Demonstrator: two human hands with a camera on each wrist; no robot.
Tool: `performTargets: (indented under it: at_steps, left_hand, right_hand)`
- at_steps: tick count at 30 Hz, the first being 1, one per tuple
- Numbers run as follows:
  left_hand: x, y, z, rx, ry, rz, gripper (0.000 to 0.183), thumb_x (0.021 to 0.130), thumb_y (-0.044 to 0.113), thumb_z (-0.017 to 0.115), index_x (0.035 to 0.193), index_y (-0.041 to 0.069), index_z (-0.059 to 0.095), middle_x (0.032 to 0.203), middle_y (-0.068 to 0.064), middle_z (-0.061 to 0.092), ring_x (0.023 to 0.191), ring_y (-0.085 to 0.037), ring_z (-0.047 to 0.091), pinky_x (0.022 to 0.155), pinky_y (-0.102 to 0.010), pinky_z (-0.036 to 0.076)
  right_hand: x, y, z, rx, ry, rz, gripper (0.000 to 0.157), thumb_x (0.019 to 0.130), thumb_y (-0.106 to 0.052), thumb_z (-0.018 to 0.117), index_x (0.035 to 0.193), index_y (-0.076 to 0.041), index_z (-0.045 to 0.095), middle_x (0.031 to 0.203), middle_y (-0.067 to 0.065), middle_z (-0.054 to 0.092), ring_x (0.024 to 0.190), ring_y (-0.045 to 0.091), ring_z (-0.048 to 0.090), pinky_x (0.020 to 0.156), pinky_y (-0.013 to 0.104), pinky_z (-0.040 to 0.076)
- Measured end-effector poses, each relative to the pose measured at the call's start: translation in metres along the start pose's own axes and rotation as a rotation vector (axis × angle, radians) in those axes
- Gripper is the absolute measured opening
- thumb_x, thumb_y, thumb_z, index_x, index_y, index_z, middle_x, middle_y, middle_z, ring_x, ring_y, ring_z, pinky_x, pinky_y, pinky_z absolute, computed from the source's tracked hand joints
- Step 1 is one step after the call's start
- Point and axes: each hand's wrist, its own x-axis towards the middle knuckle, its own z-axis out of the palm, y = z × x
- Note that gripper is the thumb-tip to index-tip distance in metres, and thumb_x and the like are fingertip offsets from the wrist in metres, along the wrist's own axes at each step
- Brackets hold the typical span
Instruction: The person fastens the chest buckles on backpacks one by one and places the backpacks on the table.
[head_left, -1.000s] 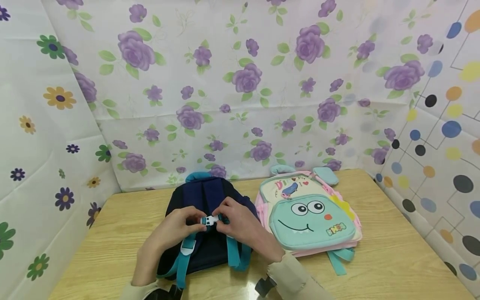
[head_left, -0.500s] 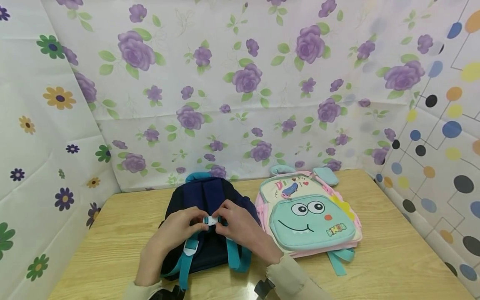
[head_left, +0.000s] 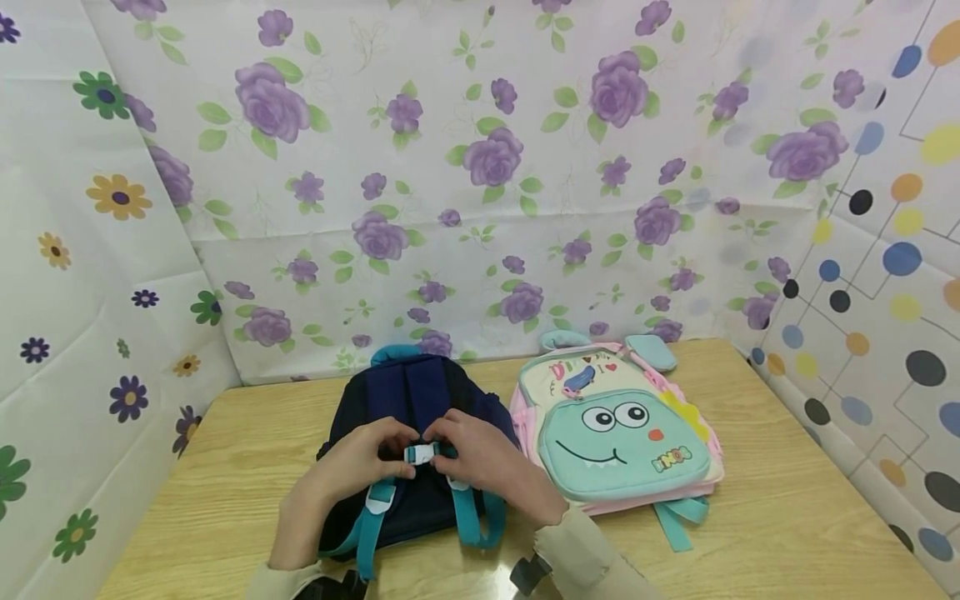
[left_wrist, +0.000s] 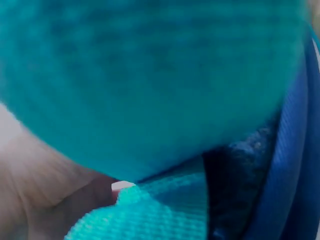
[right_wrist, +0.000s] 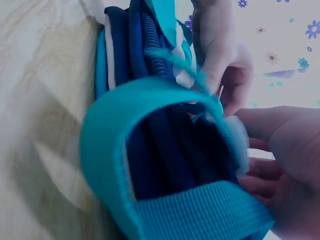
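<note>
A navy backpack point(head_left: 420, 392) lies on the table with its teal straps toward me. Across its middle is a white side-release buckle point(head_left: 422, 454), its two halves together on teal webbing. My left hand point(head_left: 363, 454) has thumb and index finger curled around the buckle's left end. At the other end, my right hand point(head_left: 480, 458) pinches the buckle and its webbing. In the left wrist view a blurred teal strap point(left_wrist: 150, 90) covers most of the scene. A looped teal strap point(right_wrist: 105, 135) stands before the right hand in the right wrist view, partly hiding the buckle.
To the right lies a pink and mint backpack point(head_left: 626, 442) with a cartoon face, close beside the navy one. Both are on a wooden table point(head_left: 787, 500). A flowered cloth point(head_left: 450, 192) hangs behind. Loose teal strap ends point(head_left: 367, 533) hang toward the near edge.
The buckle's halves have come closer together, and the dark gaps at its left end no longer show. Both hands have lowered slightly with it, and the left thumb and index finger have spread a little.
</note>
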Motion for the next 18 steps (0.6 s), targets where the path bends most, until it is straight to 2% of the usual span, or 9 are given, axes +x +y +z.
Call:
performTargets:
  at_steps: [5, 8, 14, 18]
  left_hand:
    - [0.002, -0.004, 0.004, 0.014, -0.068, -0.043, 0.040, 0.078, 0.029, 0.085, 0.114, 0.021, 0.069, 0.107, 0.008, 0.061, 0.096, -0.014, 0.057, 0.082, -0.033, 0.050]
    - [0.001, 0.001, 0.005, 0.065, -0.078, -0.104, 0.038, 0.077, 0.027, 0.086, 0.111, 0.021, 0.071, 0.105, 0.006, 0.059, 0.095, -0.014, 0.054, 0.082, -0.036, 0.048]
    - [-0.005, 0.008, 0.002, 0.213, -0.080, -0.269, 0.031, 0.075, 0.029, 0.087, 0.103, 0.026, 0.074, 0.093, 0.005, 0.054, 0.086, -0.015, 0.047, 0.084, -0.042, 0.038]
    - [-0.009, 0.010, -0.001, 0.247, -0.084, -0.326, 0.026, 0.075, 0.026, 0.086, 0.097, 0.028, 0.072, 0.091, 0.004, 0.053, 0.085, -0.016, 0.045, 0.085, -0.045, 0.036]
  right_hand:
    - [0.002, 0.000, 0.008, -0.085, -0.080, 0.038, 0.031, 0.093, -0.031, 0.071, 0.123, -0.023, 0.067, 0.117, -0.006, 0.065, 0.102, 0.012, 0.059, 0.081, 0.022, 0.050]
    - [0.002, -0.001, 0.010, -0.126, -0.083, 0.048, 0.031, 0.092, -0.033, 0.071, 0.122, -0.024, 0.067, 0.116, -0.006, 0.065, 0.099, 0.013, 0.058, 0.079, 0.023, 0.049]
    - [0.001, -0.005, 0.010, -0.229, -0.047, 0.079, 0.028, 0.090, -0.034, 0.072, 0.116, -0.023, 0.072, 0.115, -0.005, 0.068, 0.093, 0.016, 0.058, 0.076, 0.027, 0.048]
    - [0.001, -0.007, 0.010, -0.261, -0.039, 0.115, 0.028, 0.089, -0.034, 0.072, 0.115, -0.025, 0.074, 0.114, -0.007, 0.069, 0.092, 0.015, 0.058, 0.076, 0.029, 0.046]
